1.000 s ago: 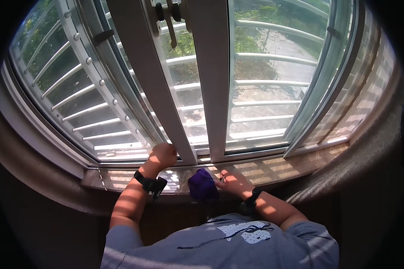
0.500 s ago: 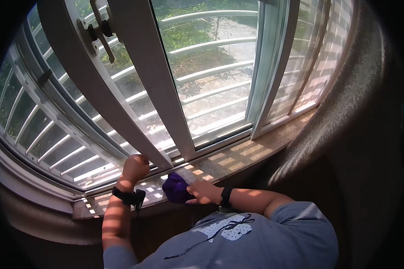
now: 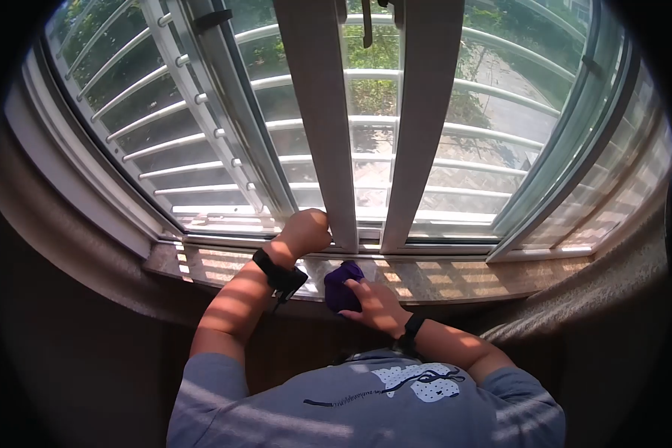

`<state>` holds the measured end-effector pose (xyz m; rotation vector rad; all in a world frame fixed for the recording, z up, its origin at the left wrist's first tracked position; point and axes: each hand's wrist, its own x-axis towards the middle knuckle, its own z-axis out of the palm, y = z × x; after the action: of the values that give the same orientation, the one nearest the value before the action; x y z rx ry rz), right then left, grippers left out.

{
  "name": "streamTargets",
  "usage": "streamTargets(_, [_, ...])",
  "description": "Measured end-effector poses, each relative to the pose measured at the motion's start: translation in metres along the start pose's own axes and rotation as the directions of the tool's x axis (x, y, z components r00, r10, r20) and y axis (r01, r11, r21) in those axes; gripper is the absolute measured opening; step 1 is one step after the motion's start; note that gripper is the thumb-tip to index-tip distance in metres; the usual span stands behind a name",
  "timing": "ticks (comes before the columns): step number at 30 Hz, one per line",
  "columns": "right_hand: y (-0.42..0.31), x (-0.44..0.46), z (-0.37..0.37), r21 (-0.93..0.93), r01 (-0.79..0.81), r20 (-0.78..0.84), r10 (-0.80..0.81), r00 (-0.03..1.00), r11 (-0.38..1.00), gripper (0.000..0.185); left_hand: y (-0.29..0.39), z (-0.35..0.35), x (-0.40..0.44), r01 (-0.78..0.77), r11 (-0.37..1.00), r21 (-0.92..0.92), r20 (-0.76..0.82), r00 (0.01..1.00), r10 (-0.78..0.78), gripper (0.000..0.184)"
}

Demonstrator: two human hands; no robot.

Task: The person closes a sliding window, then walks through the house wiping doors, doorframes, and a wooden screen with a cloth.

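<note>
My left hand point(image 3: 306, 231) is closed, its knuckles up against the lower left edge of a sliding window sash point(image 3: 327, 149). Its fingertips are turned away, so I cannot make out what they hold, if anything. Over the marble sill point(image 3: 463, 280), my right hand point(image 3: 381, 308) grips a bunched purple cloth point(image 3: 342, 290), thumb on the near side. The cloth lies at the front part of the sill, a little right of my left wrist. Black bands circle both wrists, and the left one carries a small black device point(image 3: 285, 280).
A second sash upright point(image 3: 424, 134) stands to the right, with a narrow gap between the two. A window handle point(image 3: 366, 26) hangs at the top. White bars point(image 3: 493, 134) run outside. Curtains point(image 3: 575, 295) flank the sill at both ends.
The view has turned left, so the window and both hands appear further right. My left hand stays closed at the sash edge. My right hand still has the purple cloth.
</note>
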<state>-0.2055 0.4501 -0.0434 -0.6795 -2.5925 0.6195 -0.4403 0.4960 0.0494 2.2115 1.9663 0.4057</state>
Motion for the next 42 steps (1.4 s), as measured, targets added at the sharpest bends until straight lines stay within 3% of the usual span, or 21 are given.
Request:
streamTargets(3, [0.006,0.011,0.021,-0.057,-0.023,0.071,0.027,0.997,0.998,0.047,-0.001,0.005,-0.005,0.084,0.996,-0.019,0.038,0.996,-0.083,0.019])
streamTargets(7, [-0.009,0.030,0.019,-0.068,-0.161,0.170,0.170,0.971,0.985,0.046,-0.006,0.015,-0.016,0.153,0.988,-0.033,0.002,0.988,-0.153,0.027])
streamTargets(9, [-0.008,0.032,0.018,-0.078,-0.238,0.190,0.249,0.950,0.968,0.045,-0.002,0.014,-0.023,0.175,0.982,-0.067,-0.018,0.984,-0.177,0.030])
streamTargets(15, [0.006,0.019,0.007,0.000,-0.262,0.114,0.261,0.959,0.965,0.053,-0.002,0.014,-0.032,0.239,0.944,-0.227,-0.079,0.962,-0.263,0.039])
streamTargets(16, [0.005,0.021,-0.002,-0.020,-0.323,0.179,0.321,0.930,0.946,0.058,-0.002,0.014,-0.033,0.254,0.932,-0.259,-0.076,0.956,-0.282,0.043])
streamTargets(18, [0.004,0.031,-0.022,0.030,-0.387,0.168,0.377,0.911,0.921,0.057,-0.014,0.027,-0.024,0.237,0.948,-0.210,-0.131,0.955,-0.268,0.047])
streamTargets(20, [0.008,0.043,-0.029,0.030,-0.309,-0.024,0.310,0.950,0.951,0.052,-0.014,0.014,-0.017,0.287,0.934,-0.213,-0.049,0.952,-0.303,0.069])
streamTargets(22, [-0.001,0.068,-0.047,0.033,-0.278,-0.163,0.279,0.946,0.960,0.046,-0.026,0.016,-0.009,0.278,0.944,-0.179,-0.010,0.959,-0.284,0.076])
streamTargets(25, [-0.004,0.103,-0.065,-0.100,-0.315,-0.187,0.293,0.937,0.944,0.049,-0.031,0.012,-0.006,0.253,0.944,-0.212,0.050,0.967,-0.249,0.076])
streamTargets(28, [-0.003,0.117,-0.058,-0.093,-0.165,-0.241,0.138,0.961,0.982,0.054,-0.035,0.009,-0.008,0.254,0.940,-0.230,0.075,0.967,-0.243,0.071])
streamTargets(29, [-0.003,0.121,-0.062,-0.173,-0.216,-0.169,0.187,0.968,0.961,0.057,-0.038,0.007,-0.012,0.235,0.943,-0.238,0.056,0.972,-0.228,0.070])
streamTargets(33, [-0.012,0.133,-0.064,-0.201,-0.223,-0.086,0.209,0.974,0.954,0.059,-0.051,0.007,-0.018,0.219,0.948,-0.231,0.009,0.975,-0.223,0.063])
streamTargets(34, [-0.018,0.139,-0.065,-0.176,-0.247,-0.043,0.243,0.969,0.953,0.062,-0.055,0.003,-0.020,0.251,0.949,-0.193,0.032,0.968,-0.249,0.062])
streamTargets(36, [-0.036,0.151,-0.063,-0.169,-0.363,0.063,0.378,0.924,0.916,0.065,-0.064,-0.004,-0.029,0.210,0.950,-0.230,-0.065,0.971,-0.231,0.059])
streamTargets(40, [-0.048,0.169,-0.041,-0.085,-0.349,0.100,0.356,0.929,0.933,0.066,-0.102,-0.009,-0.040,0.264,0.923,-0.281,0.007,0.962,-0.273,0.056])
streamTargets(42, [-0.048,0.177,-0.025,-0.035,-0.269,0.053,0.270,0.961,0.963,0.066,-0.116,-0.015,-0.046,0.341,0.906,-0.249,0.077,0.940,-0.333,0.057])
